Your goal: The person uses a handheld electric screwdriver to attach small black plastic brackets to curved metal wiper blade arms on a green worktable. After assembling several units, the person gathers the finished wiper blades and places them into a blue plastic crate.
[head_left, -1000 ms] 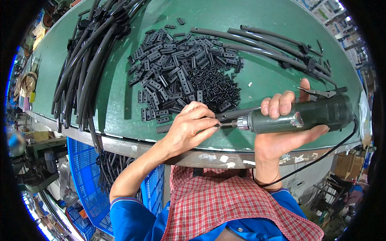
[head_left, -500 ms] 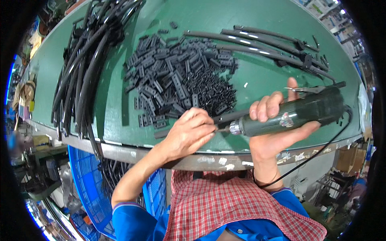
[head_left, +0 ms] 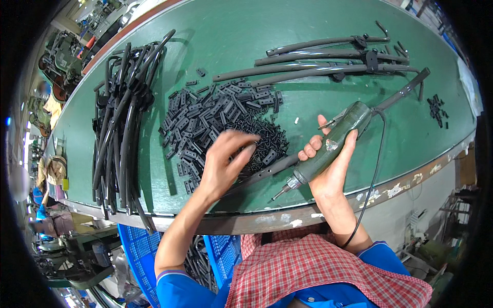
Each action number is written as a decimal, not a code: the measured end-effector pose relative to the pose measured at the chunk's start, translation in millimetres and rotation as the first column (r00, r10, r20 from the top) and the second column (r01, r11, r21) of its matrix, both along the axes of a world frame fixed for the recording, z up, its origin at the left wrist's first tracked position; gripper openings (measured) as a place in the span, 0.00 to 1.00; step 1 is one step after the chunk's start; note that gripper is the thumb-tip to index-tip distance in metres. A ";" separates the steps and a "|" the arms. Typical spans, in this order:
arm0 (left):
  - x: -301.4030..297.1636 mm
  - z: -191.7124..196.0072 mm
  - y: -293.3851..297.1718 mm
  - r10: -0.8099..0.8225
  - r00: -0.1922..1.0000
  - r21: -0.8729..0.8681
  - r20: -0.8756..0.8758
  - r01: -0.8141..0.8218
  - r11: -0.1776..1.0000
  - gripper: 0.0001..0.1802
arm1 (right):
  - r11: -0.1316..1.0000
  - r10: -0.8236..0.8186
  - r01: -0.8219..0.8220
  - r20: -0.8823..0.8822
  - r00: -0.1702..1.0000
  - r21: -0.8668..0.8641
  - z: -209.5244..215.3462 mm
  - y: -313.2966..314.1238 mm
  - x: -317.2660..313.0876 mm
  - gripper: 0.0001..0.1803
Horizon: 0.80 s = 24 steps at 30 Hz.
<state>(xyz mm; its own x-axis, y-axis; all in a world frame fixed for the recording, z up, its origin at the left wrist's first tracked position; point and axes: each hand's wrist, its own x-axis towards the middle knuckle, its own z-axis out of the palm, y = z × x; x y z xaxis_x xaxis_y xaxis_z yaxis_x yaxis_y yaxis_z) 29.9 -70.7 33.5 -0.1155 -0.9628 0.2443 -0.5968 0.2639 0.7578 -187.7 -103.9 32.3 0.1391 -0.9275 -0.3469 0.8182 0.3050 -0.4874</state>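
My right hand (head_left: pixel 331 177) is wrapped round a dark green electric screwdriver (head_left: pixel 334 143) with a metal lever on its side. Its bit slants down toward the table's near edge and touches no screw that I can see. My left hand (head_left: pixel 218 167) hovers at the near side of a heap of small black screws (head_left: pixel 269 141). Motion smears its fingers, so whether they hold anything cannot be made out. Below the heap lies a dark tube (head_left: pixel 272 172) with holes, partly hidden behind my left hand and the screwdriver. Black rectangular blocks with holes (head_left: pixel 197 120) are piled beside the screws.
Bundled dark bent tubes (head_left: pixel 126 118) lie at the left of the green table (head_left: pixel 318 15). Several more tubes with black clamps (head_left: pixel 318 56) rest at the far right. Small black parts (head_left: pixel 436 110) sit near the right edge. A blue crate (head_left: pixel 136 256) stands below. The screwdriver's cord (head_left: pixel 377 167) hangs past the edge.
My left hand has left the screwdriver's tip and moved to the screws. The screwdriver has swung, its back end farther away and its bit nearer the edge. The view has shifted.
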 end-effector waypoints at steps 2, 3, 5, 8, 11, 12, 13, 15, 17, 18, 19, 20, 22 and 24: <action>-5.9 7.7 -42.4 -0.038 0.953 -0.197 0.301 0.102 0.975 0.16 | 1.000 0.006 -0.006 0.015 1.000 0.006 -0.6 0.1 -1.5 0.42; -11.1 3.7 -62.6 -0.030 0.921 -0.270 0.389 0.145 0.952 0.18 | 1.000 0.010 -0.010 0.023 1.000 0.009 -0.4 0.0 -1.8 0.43; -13.1 -13.4 -102.3 -0.083 0.814 -0.314 0.575 0.313 0.896 0.18 | 1.000 0.014 -0.014 0.037 0.999 0.008 -0.3 -1.6 -3.7 0.43; -13.1 -25.1 -126.3 -0.165 0.713 -0.181 0.681 0.383 0.906 0.17 | 0.999 0.044 -0.045 0.065 0.997 0.011 -4.1 -0.3 -4.3 0.42; -14.0 -26.8 -136.8 -0.255 0.705 -0.092 0.661 0.414 0.905 0.15 | 0.999 0.008 -0.009 0.032 0.999 0.046 3.2 -1.0 -1.6 0.42; -15.0 -25.1 -135.5 -0.262 0.729 -0.105 0.632 0.416 0.903 0.14 | 0.999 0.007 -0.007 0.018 1.000 0.051 5.0 -1.3 -1.4 0.42; -14.3 -25.0 -133.3 -0.265 0.756 -0.130 0.598 0.418 0.899 0.14 | 0.999 0.006 -0.007 0.022 1.000 0.054 5.7 -1.4 -0.7 0.42; -17.0 -22.6 -126.4 -0.275 0.809 -0.181 0.519 0.419 0.890 0.15 | 0.998 0.002 -0.003 0.022 1.000 0.062 4.9 -0.8 -1.0 0.42; -15.9 -11.5 -101.0 -0.220 0.891 -0.196 0.398 0.317 0.928 0.15 | 0.999 0.028 -0.029 0.045 0.999 0.023 -0.1 -1.3 -2.3 0.42; -14.1 -6.3 -83.7 -0.191 0.923 -0.156 0.333 0.254 0.955 0.14 | 0.999 0.043 -0.044 0.051 0.998 0.012 -4.1 -0.5 -4.7 0.43; -12.1 0.6 -66.5 -0.155 0.951 -0.112 0.268 0.191 0.975 0.14 | 0.999 0.035 -0.035 0.049 0.998 0.001 -4.4 -2.0 -6.4 0.43; -9.5 11.1 -43.2 -0.108 0.970 -0.059 0.218 0.124 0.991 0.13 | 0.999 0.039 -0.039 0.054 0.998 0.001 -2.8 -1.5 -6.3 0.43; -5.4 10.2 0.5 0.008 0.988 0.031 0.154 -0.012 0.999 0.14 | 0.999 0.047 -0.046 0.062 0.997 -0.011 -5.1 0.2 -7.1 0.43; -8.8 4.2 36.8 0.110 0.986 0.081 0.126 -0.121 0.989 0.15 | 0.999 0.050 -0.049 0.062 0.997 -0.011 -4.3 0.4 -5.5 0.43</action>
<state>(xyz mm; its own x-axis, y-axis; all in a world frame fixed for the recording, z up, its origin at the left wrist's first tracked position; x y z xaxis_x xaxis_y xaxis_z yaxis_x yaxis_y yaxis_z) 21.2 -34.0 37.7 -0.0254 -0.9886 0.1486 -0.7080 0.1227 0.6954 -193.2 -103.5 28.0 0.2062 -0.9223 -0.3270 0.8311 0.3415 -0.4390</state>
